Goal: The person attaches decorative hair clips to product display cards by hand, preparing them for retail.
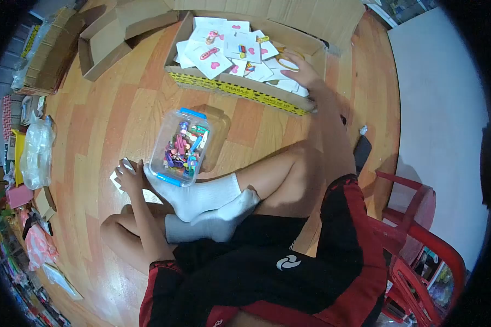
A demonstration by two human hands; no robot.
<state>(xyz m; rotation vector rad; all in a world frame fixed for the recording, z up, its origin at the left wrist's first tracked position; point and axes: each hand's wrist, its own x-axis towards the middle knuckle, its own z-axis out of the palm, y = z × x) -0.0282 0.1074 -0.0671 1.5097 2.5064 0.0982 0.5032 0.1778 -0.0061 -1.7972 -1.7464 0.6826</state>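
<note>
My right hand (301, 71) reaches into the right end of a long cardboard box (245, 94), its fingers closed at the yellow looped handles of a pair of scissors (285, 61). The scissors' blades cannot be made out. Under and beside that hand lie many white cards (210, 57) with pink hearts and small colorful hair clips on them. Near my foot, my left hand (129, 177) is closed on a white card (115, 182), mostly hidden by the fingers. Next to it, a clear plastic tub (157, 147) with blue latches holds many colorful clips (181, 147).
An open cardboard tray (101, 52) lies behind on the left, near another carton (54, 52). Plastic-wrapped goods (37, 152) line the left side. On the right are a dark phone-like object (362, 152) and a red plastic chair (414, 229). My socked feet (202, 199) border the tub.
</note>
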